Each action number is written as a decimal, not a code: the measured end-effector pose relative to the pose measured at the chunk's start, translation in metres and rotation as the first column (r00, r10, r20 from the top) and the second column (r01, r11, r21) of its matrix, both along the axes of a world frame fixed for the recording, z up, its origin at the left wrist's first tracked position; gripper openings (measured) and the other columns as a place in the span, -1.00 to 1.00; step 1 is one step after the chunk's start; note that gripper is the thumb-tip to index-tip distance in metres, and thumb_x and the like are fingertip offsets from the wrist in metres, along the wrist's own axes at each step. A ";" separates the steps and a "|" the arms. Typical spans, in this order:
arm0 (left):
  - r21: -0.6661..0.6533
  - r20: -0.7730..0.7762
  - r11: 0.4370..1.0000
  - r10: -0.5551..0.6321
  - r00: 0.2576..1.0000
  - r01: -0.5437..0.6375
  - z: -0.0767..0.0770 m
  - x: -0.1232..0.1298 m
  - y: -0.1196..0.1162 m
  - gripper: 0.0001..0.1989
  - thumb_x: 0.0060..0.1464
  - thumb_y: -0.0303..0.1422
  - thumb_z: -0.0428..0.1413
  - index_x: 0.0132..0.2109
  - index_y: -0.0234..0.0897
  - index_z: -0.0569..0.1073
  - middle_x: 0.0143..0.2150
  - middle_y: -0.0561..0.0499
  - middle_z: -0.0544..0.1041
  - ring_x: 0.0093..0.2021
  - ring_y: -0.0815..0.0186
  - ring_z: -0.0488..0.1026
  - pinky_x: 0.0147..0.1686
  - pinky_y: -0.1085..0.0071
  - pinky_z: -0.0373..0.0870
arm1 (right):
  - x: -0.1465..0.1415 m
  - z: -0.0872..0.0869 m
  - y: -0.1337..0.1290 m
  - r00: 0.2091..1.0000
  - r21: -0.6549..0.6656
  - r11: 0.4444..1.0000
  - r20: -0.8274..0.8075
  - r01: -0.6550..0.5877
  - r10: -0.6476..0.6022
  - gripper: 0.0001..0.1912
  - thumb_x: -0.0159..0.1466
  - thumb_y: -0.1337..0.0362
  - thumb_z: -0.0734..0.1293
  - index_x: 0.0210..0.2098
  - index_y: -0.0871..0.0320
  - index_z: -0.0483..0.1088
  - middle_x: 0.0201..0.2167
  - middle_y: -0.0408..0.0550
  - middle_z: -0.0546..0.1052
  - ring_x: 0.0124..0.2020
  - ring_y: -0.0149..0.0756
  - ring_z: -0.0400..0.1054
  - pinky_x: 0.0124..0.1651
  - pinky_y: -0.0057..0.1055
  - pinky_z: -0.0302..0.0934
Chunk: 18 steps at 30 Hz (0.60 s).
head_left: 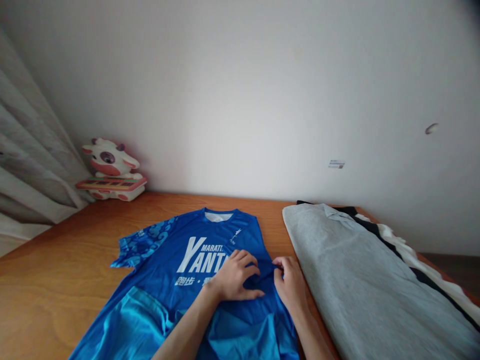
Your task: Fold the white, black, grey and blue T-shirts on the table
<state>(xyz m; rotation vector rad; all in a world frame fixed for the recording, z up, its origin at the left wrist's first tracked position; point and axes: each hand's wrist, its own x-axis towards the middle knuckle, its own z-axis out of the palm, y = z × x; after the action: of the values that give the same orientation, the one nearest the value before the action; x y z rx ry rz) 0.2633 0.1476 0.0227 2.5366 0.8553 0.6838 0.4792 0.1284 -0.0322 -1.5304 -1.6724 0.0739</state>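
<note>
A blue T-shirt (161, 270) with white lettering lies front up on the wooden surface, its collar toward the wall. Its patterned sleeve on the left is spread out; on the right no sleeve shows sticking out. The lower part is lighter blue and rumpled. My left hand (238, 277) rests over the right part of the chest print, fingers apart and holding nothing. At the shirt's right edge, my right hand (288, 280) has thumb and forefinger bent close together on the fabric.
Gray folded clothing (348, 270) lies on the right, with black and white cloth beneath it. A cow-shaped toy keyboard (112, 170) stands at the back left, by a pale curtain (30, 150). Behind the wooden surface (48, 285) rises a white wall.
</note>
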 end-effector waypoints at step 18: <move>0.015 -0.051 0.874 0.487 0.872 -0.487 -0.030 0.002 0.010 -0.48 0.32 -0.16 -0.02 0.32 -0.27 0.34 0.38 -0.23 0.32 0.36 -0.06 0.24 0.32 -0.09 0.14 | 0.000 0.002 0.000 1.000 0.022 1.000 0.026 -0.012 0.012 -0.83 0.33 0.27 0.20 -0.23 0.12 0.43 -0.30 0.02 0.54 -0.24 -0.15 0.42 -0.12 -0.22 0.27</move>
<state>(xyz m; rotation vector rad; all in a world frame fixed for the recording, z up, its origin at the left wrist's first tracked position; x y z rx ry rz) 0.2658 0.1579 -0.0076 2.3555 1.5432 0.7595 0.4797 0.1283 -0.0301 -1.5109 -1.6980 0.0418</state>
